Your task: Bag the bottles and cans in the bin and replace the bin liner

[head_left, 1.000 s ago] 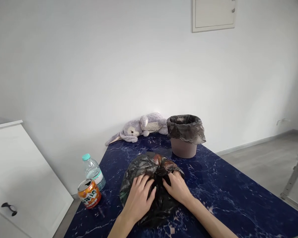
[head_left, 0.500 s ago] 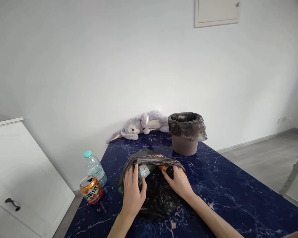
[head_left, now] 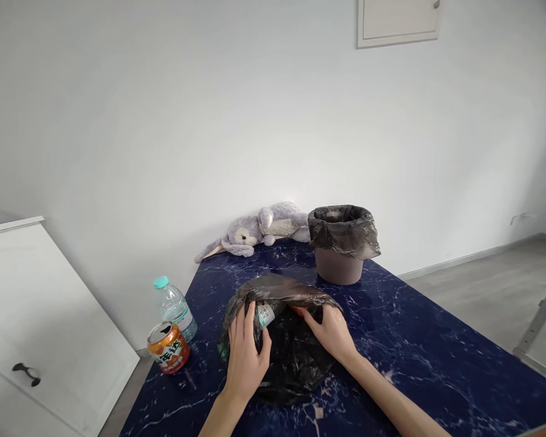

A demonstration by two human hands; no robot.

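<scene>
On the blue worktop (head_left: 414,358), a black bag (head_left: 295,370) is lying near the middle, with the left hand (head_left: 244,358) and right hand (head_left: 333,332) each holding its open mouth in a closed grip. Uneven pulling is risking a tear in the thin film, which could spill the bottle (head_left: 266,314) inside toward the can (head_left: 168,355) at left.

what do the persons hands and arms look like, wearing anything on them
The left hand and the right hand are both bare: no gloves, and no rings show. The left forearm and the right forearm are bare too, with no sleeve, watch or bracelet in view down to the picture's lower edge. The nails are too small to judge.
</scene>
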